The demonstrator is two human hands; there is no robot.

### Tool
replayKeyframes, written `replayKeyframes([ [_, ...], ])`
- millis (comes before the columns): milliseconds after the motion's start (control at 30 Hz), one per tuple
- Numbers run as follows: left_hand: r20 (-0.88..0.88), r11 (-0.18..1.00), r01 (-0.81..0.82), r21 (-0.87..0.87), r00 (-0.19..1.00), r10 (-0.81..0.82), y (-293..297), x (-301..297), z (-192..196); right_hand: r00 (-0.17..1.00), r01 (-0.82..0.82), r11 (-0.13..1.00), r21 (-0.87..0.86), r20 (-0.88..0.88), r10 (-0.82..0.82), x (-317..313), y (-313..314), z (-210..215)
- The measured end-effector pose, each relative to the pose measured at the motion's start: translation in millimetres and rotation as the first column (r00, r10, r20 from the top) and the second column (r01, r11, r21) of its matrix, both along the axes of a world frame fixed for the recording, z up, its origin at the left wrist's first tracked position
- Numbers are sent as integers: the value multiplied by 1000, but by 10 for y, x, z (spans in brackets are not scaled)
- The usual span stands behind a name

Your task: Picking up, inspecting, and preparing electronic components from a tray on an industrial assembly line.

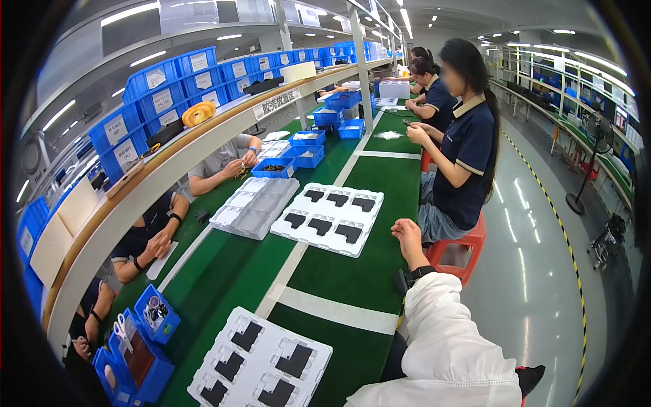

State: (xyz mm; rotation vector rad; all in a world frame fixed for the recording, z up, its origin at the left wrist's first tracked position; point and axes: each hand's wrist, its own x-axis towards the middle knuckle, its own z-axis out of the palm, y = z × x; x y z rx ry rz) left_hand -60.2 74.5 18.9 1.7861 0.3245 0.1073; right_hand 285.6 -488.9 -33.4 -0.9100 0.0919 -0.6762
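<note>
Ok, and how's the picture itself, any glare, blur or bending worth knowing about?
All in the head view: the shelf beam bows from fisheye distortion; the grey floor carries bright glare streaks; the ceiling lights wash out to white; the near tray looks fairly evenly lit; distant details look soft.

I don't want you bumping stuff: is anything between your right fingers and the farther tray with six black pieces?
Nothing I can see. From the right fingers to the farther white tray, there's just green tabletop.
</note>
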Motion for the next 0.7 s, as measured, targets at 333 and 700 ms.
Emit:
replayKeyframes([
  [333, 207, 922, -4, 387, 975, -83, -237, 124, -9, 987, 98, 967, -234, -105, -125, -63, 0, -16],
  [700, 258, 870, -30, 492, 960, -112, -244, 168, 136, 979, 154, 962, -225, -95, -179, -7, 35, -4],
])
